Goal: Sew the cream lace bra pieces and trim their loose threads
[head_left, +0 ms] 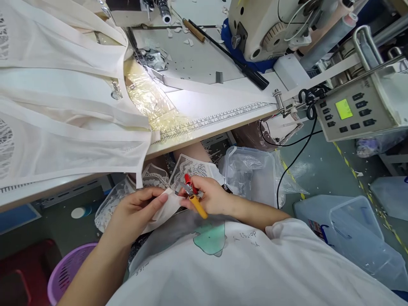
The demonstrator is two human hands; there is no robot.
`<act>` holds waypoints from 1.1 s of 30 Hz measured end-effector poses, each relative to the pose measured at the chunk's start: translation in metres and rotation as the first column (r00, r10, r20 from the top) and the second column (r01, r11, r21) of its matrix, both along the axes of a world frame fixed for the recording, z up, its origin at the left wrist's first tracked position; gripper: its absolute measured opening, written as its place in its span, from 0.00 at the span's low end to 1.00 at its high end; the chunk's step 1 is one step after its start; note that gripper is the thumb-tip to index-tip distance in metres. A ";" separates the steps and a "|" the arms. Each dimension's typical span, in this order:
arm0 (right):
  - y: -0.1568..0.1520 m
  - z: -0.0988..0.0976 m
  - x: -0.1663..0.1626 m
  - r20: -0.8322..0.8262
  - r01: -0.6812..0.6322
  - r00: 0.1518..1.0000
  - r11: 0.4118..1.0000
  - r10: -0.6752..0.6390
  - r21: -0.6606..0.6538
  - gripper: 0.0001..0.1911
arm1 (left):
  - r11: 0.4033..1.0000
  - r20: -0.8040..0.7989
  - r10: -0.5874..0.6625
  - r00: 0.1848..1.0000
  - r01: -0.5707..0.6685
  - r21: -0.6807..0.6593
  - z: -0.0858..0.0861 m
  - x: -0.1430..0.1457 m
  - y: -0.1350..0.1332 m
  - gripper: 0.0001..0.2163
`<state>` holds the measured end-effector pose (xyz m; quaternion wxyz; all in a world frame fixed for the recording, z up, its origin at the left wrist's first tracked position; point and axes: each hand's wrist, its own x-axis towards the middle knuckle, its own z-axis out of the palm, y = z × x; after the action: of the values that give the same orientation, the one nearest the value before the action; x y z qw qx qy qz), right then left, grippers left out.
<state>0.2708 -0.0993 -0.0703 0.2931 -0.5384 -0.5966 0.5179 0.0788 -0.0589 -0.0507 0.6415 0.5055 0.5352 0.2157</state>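
Note:
White lace fabric [188, 165] lies across my lap, partly hidden by my hands. My left hand [137, 210] pinches an edge of this cloth between thumb and fingers. Close beside it, my right hand [212, 195] is closed around scissors [199, 206] with one red handle and one yellow-orange handle. Their blades point left, right at the pinched edge; I cannot tell whether they touch the cloth. Sheer white garment pieces [79, 144] with lace panels and wide bands are spread over the left of the table, above my hands.
A sewing machine [255, 32] stands on the worktable [204, 106], which has a ruler strip [219, 117] along its front edge. A control box [360, 106] hangs at right, its black cable looping down. Clear plastic bins [338, 216] and a purple basket [68, 270] are on the floor.

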 end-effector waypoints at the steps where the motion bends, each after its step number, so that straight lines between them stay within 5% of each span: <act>1: 0.000 0.000 -0.003 0.009 0.013 1.000 1.000 -0.013 -0.012 0.13 | 0.999 0.004 0.038 0.999 -0.038 -0.003 -0.002 0.000 -0.001 0.10; 8: 0.003 0.005 0.002 -0.207 -0.158 0.972 0.961 0.111 -0.228 0.22 | 0.989 0.026 0.108 0.994 -0.105 -0.101 0.002 0.005 -0.012 0.11; 12: 0.008 0.002 0.029 0.115 -0.404 0.906 0.913 0.408 -0.057 0.26 | 0.983 0.028 0.124 0.992 -0.118 -0.143 0.010 0.008 -0.015 0.12; 16: 0.006 0.005 0.044 0.317 -0.599 0.734 0.793 0.600 -0.113 0.24 | 0.991 0.040 0.053 0.998 -0.048 -0.122 0.006 0.007 -0.012 0.12; 33: 0.001 0.011 0.039 0.423 -0.530 0.726 0.833 0.542 -0.157 0.27 | 0.998 -0.039 -0.044 0.998 0.042 -0.046 0.002 0.003 -0.010 0.15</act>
<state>0.3101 -0.0985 -0.0591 -0.0220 -0.4517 -0.7709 0.4486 0.0817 -0.0692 -0.0485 0.6465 0.5064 0.5417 0.1794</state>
